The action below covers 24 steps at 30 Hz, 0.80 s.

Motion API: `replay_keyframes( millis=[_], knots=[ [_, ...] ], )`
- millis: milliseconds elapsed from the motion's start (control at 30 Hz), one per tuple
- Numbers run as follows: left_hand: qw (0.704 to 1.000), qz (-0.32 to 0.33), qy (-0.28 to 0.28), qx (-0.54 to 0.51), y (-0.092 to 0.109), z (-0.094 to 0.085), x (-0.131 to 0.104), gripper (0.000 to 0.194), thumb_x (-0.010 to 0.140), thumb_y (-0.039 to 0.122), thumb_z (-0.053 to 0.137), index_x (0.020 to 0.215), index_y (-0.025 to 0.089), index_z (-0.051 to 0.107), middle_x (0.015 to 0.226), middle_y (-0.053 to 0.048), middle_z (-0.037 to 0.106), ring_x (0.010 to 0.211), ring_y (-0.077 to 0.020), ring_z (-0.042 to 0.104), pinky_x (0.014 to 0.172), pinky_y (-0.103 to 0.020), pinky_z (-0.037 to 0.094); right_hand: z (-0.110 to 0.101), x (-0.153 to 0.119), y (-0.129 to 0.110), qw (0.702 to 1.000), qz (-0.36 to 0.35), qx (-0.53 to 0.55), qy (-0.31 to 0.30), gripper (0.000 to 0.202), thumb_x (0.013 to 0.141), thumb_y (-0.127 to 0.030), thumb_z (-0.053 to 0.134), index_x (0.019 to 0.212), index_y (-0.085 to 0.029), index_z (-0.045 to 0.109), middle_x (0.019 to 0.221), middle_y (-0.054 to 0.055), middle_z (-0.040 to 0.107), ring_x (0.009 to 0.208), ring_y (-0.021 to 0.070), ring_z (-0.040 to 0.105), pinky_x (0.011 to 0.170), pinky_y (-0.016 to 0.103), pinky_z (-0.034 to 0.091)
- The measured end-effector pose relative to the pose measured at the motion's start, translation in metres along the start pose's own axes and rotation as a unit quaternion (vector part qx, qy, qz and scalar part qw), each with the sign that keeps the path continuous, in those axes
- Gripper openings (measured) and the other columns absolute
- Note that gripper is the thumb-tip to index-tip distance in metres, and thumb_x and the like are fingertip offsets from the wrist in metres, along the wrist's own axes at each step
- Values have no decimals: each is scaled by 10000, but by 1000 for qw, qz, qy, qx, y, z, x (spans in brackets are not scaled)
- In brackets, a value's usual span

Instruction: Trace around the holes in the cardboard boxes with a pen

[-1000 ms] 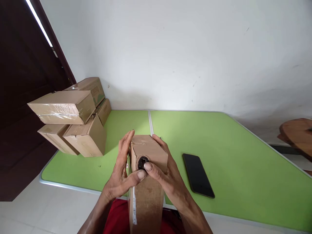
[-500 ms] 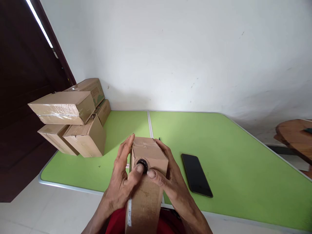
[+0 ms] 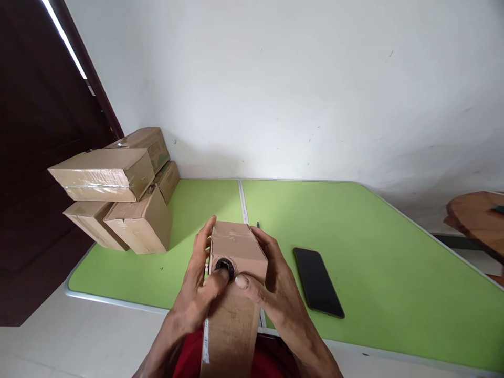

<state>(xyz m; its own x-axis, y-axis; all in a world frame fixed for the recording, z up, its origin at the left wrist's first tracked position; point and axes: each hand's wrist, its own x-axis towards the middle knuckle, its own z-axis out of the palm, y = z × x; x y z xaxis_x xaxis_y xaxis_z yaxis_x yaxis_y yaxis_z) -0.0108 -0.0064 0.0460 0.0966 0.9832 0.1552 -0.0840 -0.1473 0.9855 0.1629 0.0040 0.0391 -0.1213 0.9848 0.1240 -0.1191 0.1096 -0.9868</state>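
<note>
Between my two hands stands a long brown cardboard box (image 3: 236, 244), its near part running down toward my body. My left hand (image 3: 199, 289) wraps the box's left side. Its thumb presses on a black ring (image 3: 224, 260) with a dark middle set in the cardboard; whether the thumb tip goes inside cannot be made out. On the other side my right hand (image 3: 273, 286) grips the box, fingers along the right face and thumb laid on top, just right of the ring. A white label (image 3: 206, 341) shows on the box's left edge.
Several cardboard boxes (image 3: 100, 176) are stacked at the left of the green folding table (image 3: 378, 278). A black phone (image 3: 318, 283) lies right of my hands. A small dark pointed object (image 3: 258, 224) lies behind the box. A wooden surface (image 3: 476, 220) stands at far right.
The box has shifted slightly left and down in view. My left thumb has moved a little down and left on the black ring, showing more of its dark middle.
</note>
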Motion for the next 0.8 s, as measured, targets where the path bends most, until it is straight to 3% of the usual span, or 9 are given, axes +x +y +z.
replay_keyframes(
  millis=[100,300,467,667,800],
  knots=[
    [1000,18,3,3,0,3,-2,869,992,611,669,1742,339,325,1686,-120,496,1573,-423,473,1307,-621,392,5,-2,-8,999,15,-18,22,858,784,-614,887,1510,-313,543,1528,144,684,1349,384,697,1001,514,640],
    [999,28,34,31,-4,8,-4,884,961,644,713,1715,331,373,1674,-128,491,1569,-429,478,1301,-603,406,8,-10,-17,983,-33,-149,103,752,834,-608,829,1482,-311,591,1497,148,729,1347,422,710,1122,637,573],
    [998,32,9,49,-1,3,-7,877,977,613,704,1732,367,330,1737,-101,420,1639,-434,371,1354,-636,307,0,-18,-20,969,-78,-217,86,680,890,-622,801,1464,-294,642,1506,156,727,1347,450,716,1143,679,563],
    [993,58,-51,89,6,-9,-12,907,965,575,717,1749,402,296,1796,-46,335,1678,-434,298,1363,-605,317,2,-22,-30,951,-165,-254,69,545,957,-458,770,1453,-275,640,1509,140,730,1395,377,706,1175,569,585],
    [984,84,-36,155,5,-11,-17,967,952,512,740,1767,383,236,1793,-89,328,1674,-475,281,1343,-694,299,8,-23,-42,958,-162,-231,59,531,911,-304,752,1421,-256,611,1544,133,698,1453,321,661,1226,490,551]
  ],
)
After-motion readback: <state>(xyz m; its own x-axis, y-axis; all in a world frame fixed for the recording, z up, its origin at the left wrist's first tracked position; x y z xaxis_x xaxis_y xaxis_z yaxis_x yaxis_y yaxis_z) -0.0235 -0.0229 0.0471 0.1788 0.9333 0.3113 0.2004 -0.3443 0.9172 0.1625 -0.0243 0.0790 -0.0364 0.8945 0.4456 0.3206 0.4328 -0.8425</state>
